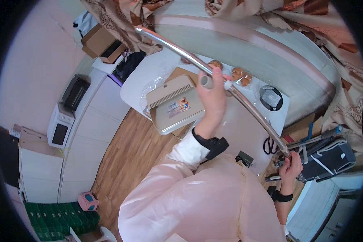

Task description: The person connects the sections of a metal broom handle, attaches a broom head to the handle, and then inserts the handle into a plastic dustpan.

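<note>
A long shiny metal pole [250,109] runs aslant across the view, from the upper left down to the lower right, with a whitish collar near its middle. My left hand [213,94] is closed around it beside that collar. A short pale grey tube-like piece [206,82] shows at the same hand; whether it is joined to the pole, I cannot tell. My right hand [291,167] grips the pole's lower end. The upper end [143,30] reaches up in front of the patterned curtain. Below the pole is a white table [234,125].
On the table lie a beige plastic tray-like cover [175,105], bagged baked goods [241,76], a round black perforated disc [271,98], black-handled scissors [269,145] and a small dark box [244,158]. A dark folded frame [326,159] stands right; white cabinets [88,133] and a microwave [60,131] line the left.
</note>
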Demonstrator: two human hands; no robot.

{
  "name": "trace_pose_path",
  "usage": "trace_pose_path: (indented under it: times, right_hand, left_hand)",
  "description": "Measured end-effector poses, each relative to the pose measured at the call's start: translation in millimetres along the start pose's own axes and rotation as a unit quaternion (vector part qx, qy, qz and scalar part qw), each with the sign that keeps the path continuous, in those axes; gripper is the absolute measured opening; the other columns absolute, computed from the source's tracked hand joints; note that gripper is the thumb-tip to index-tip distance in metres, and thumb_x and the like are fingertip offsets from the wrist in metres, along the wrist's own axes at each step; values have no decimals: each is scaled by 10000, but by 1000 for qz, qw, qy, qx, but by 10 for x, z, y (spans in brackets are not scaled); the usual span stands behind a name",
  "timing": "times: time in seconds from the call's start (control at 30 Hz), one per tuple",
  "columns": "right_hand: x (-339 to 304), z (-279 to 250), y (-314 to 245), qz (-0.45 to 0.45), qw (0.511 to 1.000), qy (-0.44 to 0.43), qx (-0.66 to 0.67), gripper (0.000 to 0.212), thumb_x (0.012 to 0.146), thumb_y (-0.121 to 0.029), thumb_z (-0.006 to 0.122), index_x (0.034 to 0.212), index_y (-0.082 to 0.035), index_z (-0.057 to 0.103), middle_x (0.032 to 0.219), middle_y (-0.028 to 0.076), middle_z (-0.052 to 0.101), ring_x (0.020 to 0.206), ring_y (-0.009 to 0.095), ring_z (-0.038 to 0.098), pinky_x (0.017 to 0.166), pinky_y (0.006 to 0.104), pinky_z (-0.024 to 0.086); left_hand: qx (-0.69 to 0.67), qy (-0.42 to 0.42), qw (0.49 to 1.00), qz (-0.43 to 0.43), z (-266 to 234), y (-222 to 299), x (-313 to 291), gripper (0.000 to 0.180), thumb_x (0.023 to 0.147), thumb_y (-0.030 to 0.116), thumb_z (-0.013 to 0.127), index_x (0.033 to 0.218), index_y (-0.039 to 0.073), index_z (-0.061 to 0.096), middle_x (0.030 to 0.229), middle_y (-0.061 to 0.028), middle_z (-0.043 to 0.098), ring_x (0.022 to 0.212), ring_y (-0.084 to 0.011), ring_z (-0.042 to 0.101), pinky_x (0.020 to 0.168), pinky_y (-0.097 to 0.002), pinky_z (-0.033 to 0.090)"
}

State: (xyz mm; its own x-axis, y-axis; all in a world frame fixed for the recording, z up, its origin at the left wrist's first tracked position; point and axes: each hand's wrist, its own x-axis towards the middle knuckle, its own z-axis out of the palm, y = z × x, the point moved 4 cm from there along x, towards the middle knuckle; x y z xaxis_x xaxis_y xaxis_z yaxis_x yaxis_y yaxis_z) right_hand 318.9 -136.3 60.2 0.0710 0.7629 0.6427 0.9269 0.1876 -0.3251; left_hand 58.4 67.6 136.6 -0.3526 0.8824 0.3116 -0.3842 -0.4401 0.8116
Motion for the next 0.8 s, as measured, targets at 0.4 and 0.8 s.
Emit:
trace_pose_path:
  times: [0.4, 0.8]
  right_hand:
    - [95, 317, 32, 125, 953, -172, 216, 364, 881, -361, 464, 795, -16, 542, 574, 127, 484, 510, 284, 507, 486, 313, 393]
    - [157, 192, -48, 15, 999, -25, -13, 152, 807, -175, 551, 855, -31, 548, 708, 116, 528, 615, 309, 509, 527, 354, 395]
  left_hand:
    - [-44, -37, 997, 57, -146, 134, 59, 211, 890, 259, 518, 902, 52, 478, 624, -42, 551, 563, -95, 517, 528, -230, 421]
    - [-317, -193, 920, -125, -266, 423, 520, 458, 921, 362, 393, 1256, 49, 388, 1338, -212, 341, 1268, -294, 320, 1023, -469, 309]
